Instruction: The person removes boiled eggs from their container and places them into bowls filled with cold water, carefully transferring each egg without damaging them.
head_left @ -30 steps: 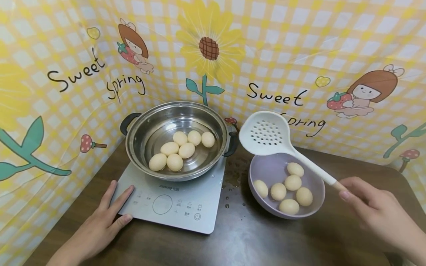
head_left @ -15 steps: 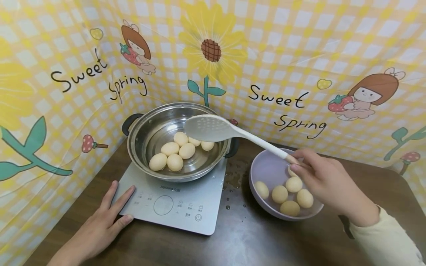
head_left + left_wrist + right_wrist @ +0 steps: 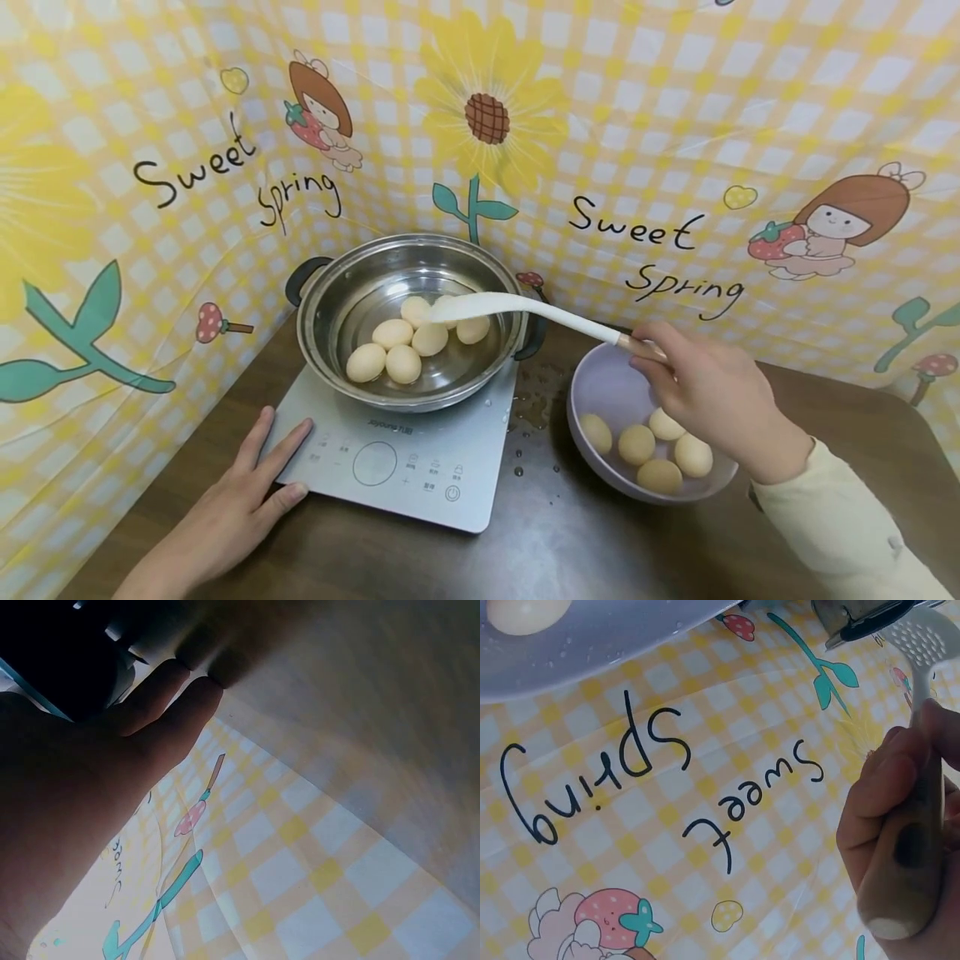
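My right hand [image 3: 708, 387] grips the wooden handle end of a white slotted spoon [image 3: 555, 315]; the right wrist view shows the fingers curled round that wooden handle [image 3: 904, 877]. The spoon's head reaches over the right rim of a steel pot [image 3: 352, 287] and hides part of the eggs behind it. Several pale eggs [image 3: 392, 334] lie in water in the pot. My left hand [image 3: 225, 500] rests with spread fingers on the left edge of a white induction cooktop [image 3: 420, 492], under the pot. Below my right hand stands a lilac bowl [image 3: 600, 383] holding several eggs [image 3: 637, 444].
Water drops [image 3: 528, 408] dot the dark wooden table [image 3: 540, 542] between cooktop and bowl. Black side handles [image 3: 303, 279] stick out from the pot. A yellow checked cloth [image 3: 645, 108] with printed figures hangs close behind everything.
My right hand has swung the slotted spoon left from above the bowl to over the pot, turning its head edge-on and lowering it. My left hand stays on the cooktop.
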A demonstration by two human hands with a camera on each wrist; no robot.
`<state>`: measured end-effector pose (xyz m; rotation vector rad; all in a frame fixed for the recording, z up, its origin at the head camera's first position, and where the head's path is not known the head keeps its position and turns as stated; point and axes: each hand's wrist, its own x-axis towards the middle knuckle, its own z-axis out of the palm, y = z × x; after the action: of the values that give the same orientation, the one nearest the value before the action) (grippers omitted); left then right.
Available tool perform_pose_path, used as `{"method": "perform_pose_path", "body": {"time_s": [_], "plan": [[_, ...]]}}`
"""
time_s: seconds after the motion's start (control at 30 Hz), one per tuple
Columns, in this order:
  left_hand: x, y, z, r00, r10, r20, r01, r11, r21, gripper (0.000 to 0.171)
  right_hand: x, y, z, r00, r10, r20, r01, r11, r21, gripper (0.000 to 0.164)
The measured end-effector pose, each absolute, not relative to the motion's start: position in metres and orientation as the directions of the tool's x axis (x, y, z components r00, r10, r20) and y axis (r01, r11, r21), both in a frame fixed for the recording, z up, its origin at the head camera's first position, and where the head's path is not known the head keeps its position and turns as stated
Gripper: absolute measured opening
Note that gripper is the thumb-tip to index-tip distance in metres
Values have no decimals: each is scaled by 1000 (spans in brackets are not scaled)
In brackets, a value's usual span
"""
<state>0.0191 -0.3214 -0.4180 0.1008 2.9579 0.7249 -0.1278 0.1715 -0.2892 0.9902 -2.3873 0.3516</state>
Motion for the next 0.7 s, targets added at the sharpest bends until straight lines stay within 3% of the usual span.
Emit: {"method": "perform_pose_path", "body": {"time_s": [0.3, 0.53, 0.7], "plan": [[18, -322, -418, -993, 81, -85, 33, 887, 460, 72, -128, 169, -287, -627, -596, 501, -700, 714, -28, 27], [18, -322, -419, -994, 74, -83, 28, 891, 453, 72, -127, 167, -286, -686, -594, 420, -685, 722, -97, 24], [18, -321, -419, -994, 76, -78, 33, 893, 449, 72, -126, 167, -282, -680, -619, 394, -705, 699, -117, 21]]}}
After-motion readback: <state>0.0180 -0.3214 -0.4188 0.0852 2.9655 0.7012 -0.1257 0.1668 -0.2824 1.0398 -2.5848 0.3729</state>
